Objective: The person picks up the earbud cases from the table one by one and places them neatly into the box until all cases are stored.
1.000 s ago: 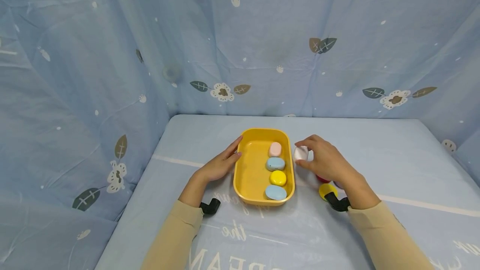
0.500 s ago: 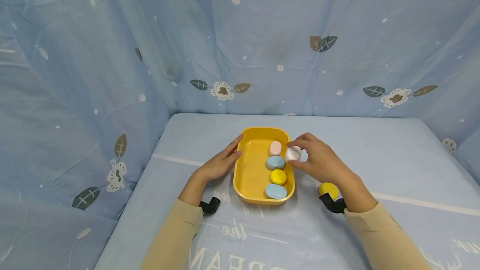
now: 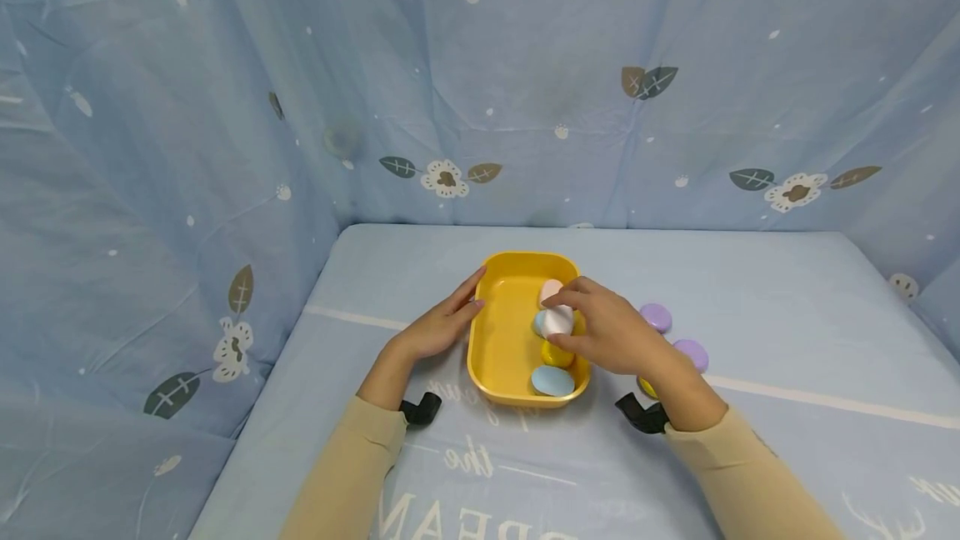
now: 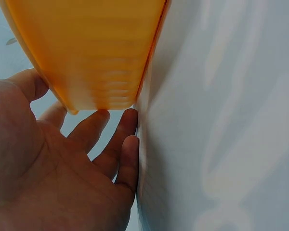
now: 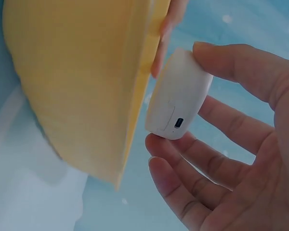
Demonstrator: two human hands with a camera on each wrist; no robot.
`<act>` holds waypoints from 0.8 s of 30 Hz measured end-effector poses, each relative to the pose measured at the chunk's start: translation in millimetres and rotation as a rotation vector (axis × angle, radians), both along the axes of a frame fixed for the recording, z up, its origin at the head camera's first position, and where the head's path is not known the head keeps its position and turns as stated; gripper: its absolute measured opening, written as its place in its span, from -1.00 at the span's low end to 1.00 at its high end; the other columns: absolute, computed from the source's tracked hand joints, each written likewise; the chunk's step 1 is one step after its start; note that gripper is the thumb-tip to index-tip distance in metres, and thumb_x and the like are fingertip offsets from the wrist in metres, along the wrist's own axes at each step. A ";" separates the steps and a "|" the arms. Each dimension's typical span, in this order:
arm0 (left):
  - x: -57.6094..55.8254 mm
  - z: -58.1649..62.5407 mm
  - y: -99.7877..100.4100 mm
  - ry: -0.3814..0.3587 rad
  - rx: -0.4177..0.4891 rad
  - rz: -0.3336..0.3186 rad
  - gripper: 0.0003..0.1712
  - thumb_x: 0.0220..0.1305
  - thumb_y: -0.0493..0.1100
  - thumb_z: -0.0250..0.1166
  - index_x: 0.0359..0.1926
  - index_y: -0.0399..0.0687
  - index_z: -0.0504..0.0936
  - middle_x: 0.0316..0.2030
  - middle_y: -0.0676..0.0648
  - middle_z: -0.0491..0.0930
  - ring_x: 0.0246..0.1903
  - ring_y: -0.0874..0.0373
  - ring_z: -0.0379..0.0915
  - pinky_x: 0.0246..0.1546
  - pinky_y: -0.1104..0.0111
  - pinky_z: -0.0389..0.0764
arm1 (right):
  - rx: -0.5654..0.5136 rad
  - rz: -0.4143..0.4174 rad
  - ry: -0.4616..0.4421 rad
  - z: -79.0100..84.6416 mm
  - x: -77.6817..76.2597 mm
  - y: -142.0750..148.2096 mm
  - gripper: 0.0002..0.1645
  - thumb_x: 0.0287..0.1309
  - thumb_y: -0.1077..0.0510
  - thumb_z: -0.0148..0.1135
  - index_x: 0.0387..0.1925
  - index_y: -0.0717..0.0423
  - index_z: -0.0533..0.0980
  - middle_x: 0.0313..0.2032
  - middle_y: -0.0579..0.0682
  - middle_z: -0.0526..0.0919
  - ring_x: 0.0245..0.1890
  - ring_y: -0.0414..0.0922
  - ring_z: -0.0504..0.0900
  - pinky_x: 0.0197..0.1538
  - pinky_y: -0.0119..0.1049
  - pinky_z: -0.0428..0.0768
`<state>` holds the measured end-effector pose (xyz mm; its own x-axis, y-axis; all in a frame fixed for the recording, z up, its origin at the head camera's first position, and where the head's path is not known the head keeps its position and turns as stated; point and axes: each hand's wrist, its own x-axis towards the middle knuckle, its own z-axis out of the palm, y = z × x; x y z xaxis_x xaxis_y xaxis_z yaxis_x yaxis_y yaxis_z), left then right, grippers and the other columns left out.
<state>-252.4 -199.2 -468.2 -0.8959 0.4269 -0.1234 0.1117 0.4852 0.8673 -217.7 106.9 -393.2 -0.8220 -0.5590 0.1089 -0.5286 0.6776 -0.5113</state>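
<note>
A yellow rectangular tray [image 3: 501,327] sits mid-table, holding several small rounded cases along its right side. Among them, a pink case [image 3: 551,291], a yellow case [image 3: 557,354] and a light-blue case [image 3: 552,381] show; another blue one [image 3: 538,323] is mostly covered. My right hand [image 3: 617,328] pinches a white earbud charging case [image 3: 558,322] by its edges, over the tray. In the right wrist view a small port [image 5: 179,123] shows in the white case [image 5: 180,91]. My left hand [image 3: 433,333] rests its extended fingertips against the tray's left outer wall.
Two purple round cases [image 3: 657,317] [image 3: 692,354] lie on the table right of the tray. A yellow round piece [image 3: 647,387] is partly hidden by the right wrist. Blue patterned curtain [image 3: 555,90] stands behind the table.
My right hand has carried the white earbud charging case leftward from beside the tray to over its right half. The purple cases have come into sight. The left hand stays at the tray.
</note>
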 end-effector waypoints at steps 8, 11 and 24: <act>-0.4 -0.7 1.1 -0.009 -0.013 0.014 -0.33 0.65 0.23 -0.10 0.61 0.71 -0.13 0.66 0.25 -0.14 0.65 0.06 -0.13 0.64 -0.04 -0.05 | 0.022 0.037 -0.033 -4.3 2.9 -15.6 -0.51 0.21 -0.01 0.49 0.15 0.01 0.66 0.12 0.01 0.62 0.02 -0.04 0.62 0.13 -0.06 0.66; -0.3 -0.1 1.2 -0.011 -0.017 0.018 -0.33 0.66 0.20 -0.10 0.62 0.69 -0.12 0.66 0.23 -0.14 0.65 0.04 -0.12 0.64 -0.05 -0.05 | 0.025 0.054 -0.031 -5.6 3.7 -19.9 -0.50 0.20 -0.02 0.50 0.15 0.01 0.67 0.11 0.00 0.62 -0.01 -0.06 0.64 0.11 -0.10 0.67; -0.9 -1.0 0.2 -0.020 -0.008 0.008 -0.33 0.65 0.22 -0.11 0.61 0.71 -0.13 0.66 0.23 -0.15 0.65 0.03 -0.13 0.63 -0.10 -0.06 | 0.061 0.099 -0.045 -18.5 5.8 -36.2 -0.49 0.12 -0.03 0.57 0.09 0.03 0.69 0.04 -0.07 0.64 -0.11 -0.11 0.62 0.07 -0.16 0.66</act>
